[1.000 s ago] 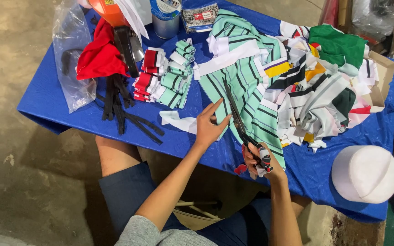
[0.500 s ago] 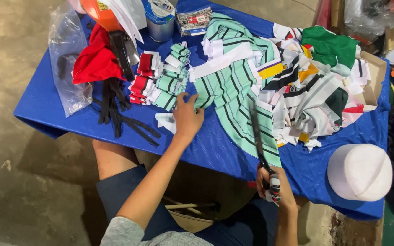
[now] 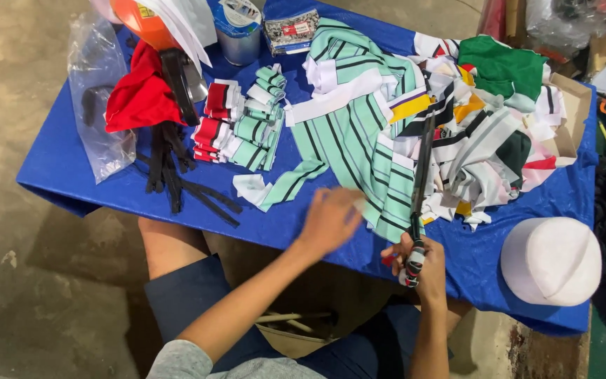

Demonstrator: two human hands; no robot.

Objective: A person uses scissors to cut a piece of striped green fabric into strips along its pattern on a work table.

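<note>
Scissors [image 3: 421,175], long and black, gripped at the handle by right hand [image 3: 419,263], fingers curled tight. Left hand [image 3: 331,219] blurred, fingers loosely spread at the striped green fabric [image 3: 348,140] edge on the blue table [image 3: 71,168]. Fabric probably light, limp; hold near the edge.

On the table [image 3: 71,175] we find the plastic bag [image 3: 96,91] at the left edge, folded stacks [image 3: 243,126] right of it, the fabric heap [image 3: 457,133] toward the right edge, the cap [image 3: 552,260] at the near right corner, and the scissors [image 3: 421,189] on the heap's near side.
</note>
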